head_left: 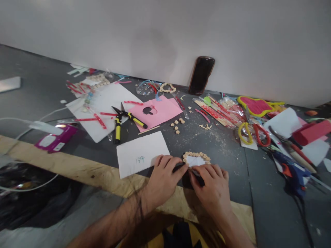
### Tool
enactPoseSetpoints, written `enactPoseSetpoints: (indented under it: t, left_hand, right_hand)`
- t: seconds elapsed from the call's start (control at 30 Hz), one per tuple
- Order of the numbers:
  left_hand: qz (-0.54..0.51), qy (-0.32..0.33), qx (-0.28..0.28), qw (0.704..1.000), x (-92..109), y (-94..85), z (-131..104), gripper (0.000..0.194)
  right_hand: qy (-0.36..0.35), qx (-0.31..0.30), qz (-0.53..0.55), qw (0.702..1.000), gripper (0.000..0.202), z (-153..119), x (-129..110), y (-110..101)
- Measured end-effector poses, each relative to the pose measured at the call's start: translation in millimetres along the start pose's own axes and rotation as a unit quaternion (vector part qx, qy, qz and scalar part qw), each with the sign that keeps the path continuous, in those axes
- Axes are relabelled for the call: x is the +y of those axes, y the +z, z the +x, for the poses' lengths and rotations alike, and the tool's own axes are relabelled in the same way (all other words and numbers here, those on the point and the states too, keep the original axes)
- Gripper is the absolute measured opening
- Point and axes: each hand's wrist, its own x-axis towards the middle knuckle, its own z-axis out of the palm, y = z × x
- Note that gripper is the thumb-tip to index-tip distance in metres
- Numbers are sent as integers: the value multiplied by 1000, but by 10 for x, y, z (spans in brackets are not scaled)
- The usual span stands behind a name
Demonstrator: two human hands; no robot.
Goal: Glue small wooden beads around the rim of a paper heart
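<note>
An oval ring of small pale wooden bead-like pieces (197, 154) lies near the table's front edge, with white paper (195, 161) inside it. My left hand (165, 175) is at its left near side, fingers bent and the thumb tip at the rim. From the right, my right hand (213, 184) has curled fingers against the near rim, with thumb and forefinger close together. The fingers cover the near part of the ring. Just left of it lies a white card (142, 155) marked 154, partly under my left fingers. Several small wooden clusters (177, 126) sit beyond the ring.
Yellow-handled pliers (118, 129) lie beside pink paper (165, 112). A phone (201, 75) leans on the wall. To the right are scissors (245, 132), red-patterned sticks (214, 112) and a blue glue gun (294, 172). A purple box (55, 137) with a white cable stands left.
</note>
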Motion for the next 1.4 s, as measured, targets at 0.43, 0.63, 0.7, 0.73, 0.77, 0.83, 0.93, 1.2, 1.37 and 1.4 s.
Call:
enactPoseSetpoints:
  t: [0.43, 0.63, 0.7, 0.73, 0.77, 0.83, 0.93, 1.2, 1.37, 1.4]
  left_hand:
    - [-1, -5, 1, 1000, 6, 6, 1, 36]
    - [-4, -8, 1, 1000, 2, 15, 0, 37]
    - [-9, -9, 3, 1000, 3, 16, 1, 36]
    - [-12, -10, 5, 1000, 5, 16, 3, 35]
    - [-13, -10, 8, 1000, 6, 15, 4, 35]
    - [-10, -10, 12, 1000, 8, 13, 6, 35]
    - [-10, -10, 8, 1000, 7, 11, 8, 35]
    - [-15, -10, 24, 1000, -1, 34, 0, 33]
    - [-14, -9, 16, 1000, 5, 23, 4, 34]
    - [-13, -10, 18, 1000, 7, 21, 6, 33]
  right_hand:
    - [5, -18, 1, 1000, 12, -2, 27, 49]
    - [-3, -18, 0, 1000, 13, 5, 15, 57]
    - [-4, -20, -3, 1000, 14, 2, 15, 59]
    - [-4, -21, -5, 1000, 14, 0, 16, 60]
    - [-4, -20, -6, 1000, 14, -4, 19, 61]
    - [-1, -17, -7, 1000, 15, -14, 26, 64]
    - [5, -16, -2, 1000, 13, -26, 38, 66]
    - [3, -15, 8, 1000, 13, -19, 42, 59]
    - [0, -3, -2, 1000, 14, -16, 51, 68]
    - [-1, -3, -4, 1000, 15, -16, 54, 71]
